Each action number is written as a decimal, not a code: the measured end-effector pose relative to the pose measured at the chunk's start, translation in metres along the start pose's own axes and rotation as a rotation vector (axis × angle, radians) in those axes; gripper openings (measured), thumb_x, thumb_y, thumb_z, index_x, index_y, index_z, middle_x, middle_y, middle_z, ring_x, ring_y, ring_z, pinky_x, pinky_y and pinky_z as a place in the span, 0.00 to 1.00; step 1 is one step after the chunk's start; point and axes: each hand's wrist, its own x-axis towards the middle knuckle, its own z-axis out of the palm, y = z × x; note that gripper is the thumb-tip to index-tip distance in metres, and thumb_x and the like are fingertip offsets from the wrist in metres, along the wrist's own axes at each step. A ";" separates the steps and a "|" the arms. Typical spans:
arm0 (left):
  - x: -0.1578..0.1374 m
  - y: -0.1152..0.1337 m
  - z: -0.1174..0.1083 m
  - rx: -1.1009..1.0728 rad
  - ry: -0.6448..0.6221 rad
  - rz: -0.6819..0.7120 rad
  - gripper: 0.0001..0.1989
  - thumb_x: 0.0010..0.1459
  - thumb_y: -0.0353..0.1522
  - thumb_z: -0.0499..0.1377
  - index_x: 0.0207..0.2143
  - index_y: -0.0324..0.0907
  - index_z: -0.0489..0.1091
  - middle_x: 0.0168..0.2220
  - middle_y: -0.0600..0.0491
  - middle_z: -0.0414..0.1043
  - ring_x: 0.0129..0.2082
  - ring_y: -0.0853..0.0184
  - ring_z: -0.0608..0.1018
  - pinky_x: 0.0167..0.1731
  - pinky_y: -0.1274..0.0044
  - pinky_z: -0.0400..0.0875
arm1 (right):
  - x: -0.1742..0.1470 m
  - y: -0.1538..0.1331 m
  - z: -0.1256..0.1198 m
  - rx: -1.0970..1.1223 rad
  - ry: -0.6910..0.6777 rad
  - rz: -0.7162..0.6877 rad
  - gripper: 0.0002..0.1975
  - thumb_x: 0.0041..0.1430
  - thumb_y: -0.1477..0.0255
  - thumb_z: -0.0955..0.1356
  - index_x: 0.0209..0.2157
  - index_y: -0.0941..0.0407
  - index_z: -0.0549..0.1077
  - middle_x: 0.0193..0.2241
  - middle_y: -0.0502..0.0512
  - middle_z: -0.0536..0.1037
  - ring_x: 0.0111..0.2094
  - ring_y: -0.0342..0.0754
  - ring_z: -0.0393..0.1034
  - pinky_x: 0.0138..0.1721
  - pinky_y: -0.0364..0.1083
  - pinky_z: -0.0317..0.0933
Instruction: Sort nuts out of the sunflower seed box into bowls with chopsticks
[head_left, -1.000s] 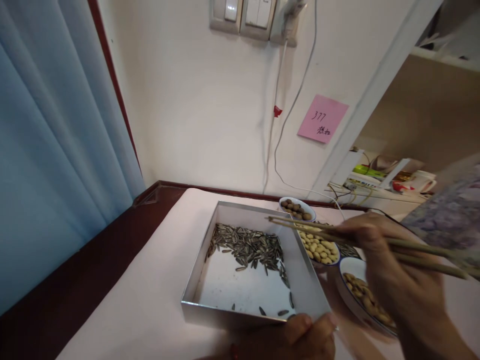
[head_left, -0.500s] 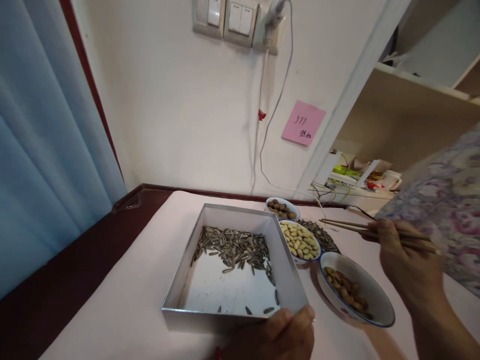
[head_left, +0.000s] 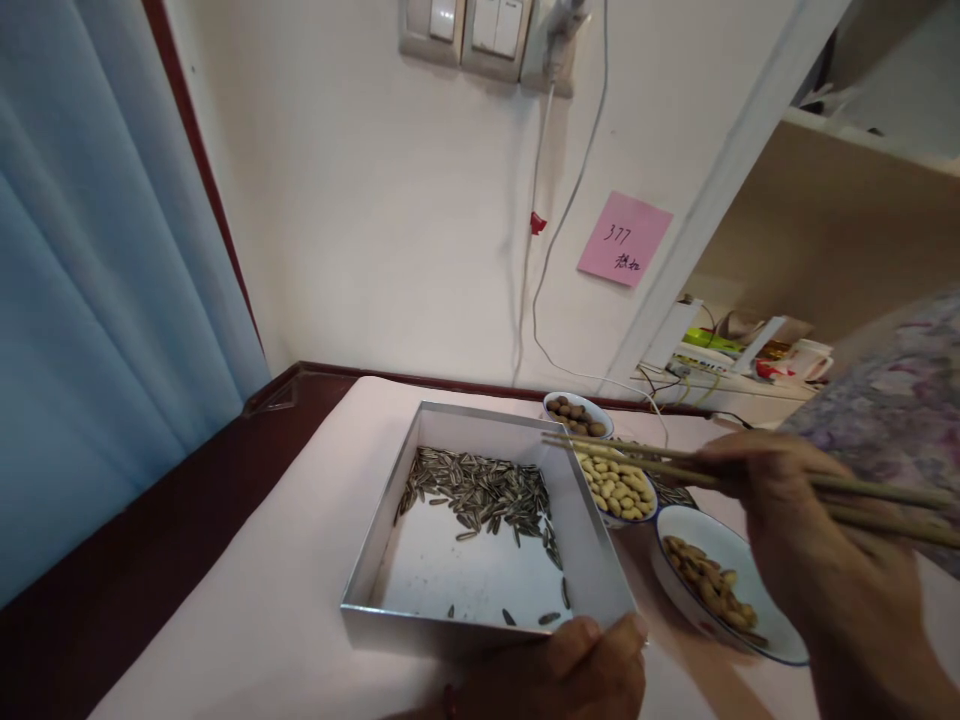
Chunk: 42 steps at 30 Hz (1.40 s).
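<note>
Faced pale table (head_left: 270, 560) against wall (head_left: 375, 220) — counted one box (head_left: 420, 630), three bowls (head_left: 720, 535), two chopsticks (head_left: 630, 449) — held box in left grip (head_left: 589, 668), chopsticks in right grip (head_left: 821, 560).

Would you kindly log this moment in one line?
left hand: holding box, near-right corner; right hand: holding chopsticks, tips near far-right corner; box: striped seeds
</note>
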 end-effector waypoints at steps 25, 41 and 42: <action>0.000 -0.007 -0.006 0.041 -0.003 0.026 0.11 0.69 0.37 0.61 0.49 0.46 0.80 0.58 0.54 0.77 0.62 0.64 0.73 0.54 0.77 0.66 | -0.018 -0.003 0.053 -0.042 -0.455 0.084 0.23 0.72 0.55 0.62 0.27 0.53 0.73 0.25 0.52 0.74 0.28 0.49 0.69 0.32 0.49 0.61; -0.001 0.008 0.002 0.004 -0.019 -0.094 0.10 0.68 0.38 0.63 0.46 0.46 0.80 0.56 0.54 0.77 0.64 0.62 0.71 0.53 0.76 0.67 | -0.025 0.002 0.023 0.137 -0.201 0.128 0.16 0.72 0.58 0.65 0.35 0.51 0.78 0.31 0.51 0.79 0.32 0.47 0.76 0.33 0.44 0.70; -0.003 0.009 0.004 0.005 0.000 -0.085 0.10 0.67 0.39 0.63 0.45 0.45 0.80 0.56 0.53 0.77 0.64 0.62 0.71 0.53 0.76 0.67 | -0.023 0.001 0.020 0.156 -0.151 0.098 0.15 0.71 0.58 0.66 0.35 0.51 0.79 0.32 0.51 0.80 0.33 0.47 0.76 0.34 0.44 0.70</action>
